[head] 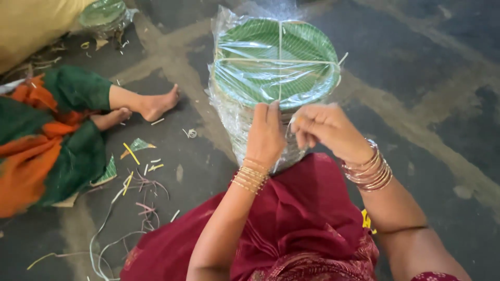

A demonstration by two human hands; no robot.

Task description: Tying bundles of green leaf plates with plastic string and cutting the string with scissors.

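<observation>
A view looking down from a person's head at their two hands, working on a dark grey floor [442, 67].

In the upper middle stands a tall stack of round green leaf-patterned plates [276, 60], wrapped in a clear plastic bag [229, 117]. Pale string [280, 57] crosses the top plate in a plus shape, dividing it into quarters. The stack rests on the floor directly in front of the person's lap, which is covered in dark red cloth [307, 208].

The left hand [265, 132] lies against the near edge of the stack, palm towards it, fingers together and pointing up, pressing on the wrapped rim. Gold bangles circle that wrist. The right hand [325, 127] is just beside it, touching the same near edge; its fingers are curled in narrow and pinched together on what looks like a thin strand of string, though the strand is too fine to be sure. Bangles are stacked on this wrist too.

At the left another person sits on the floor, seen only as green and orange clothing [47, 140] and two bare feet [151, 106]. Near them, scraps of string and strips of yellow and green trimmings [138, 166] are scattered over the floor. In the top left corner sits a second, smaller wrapped bundle of green plates [104, 13], beside a tan sack [31, 26].
</observation>
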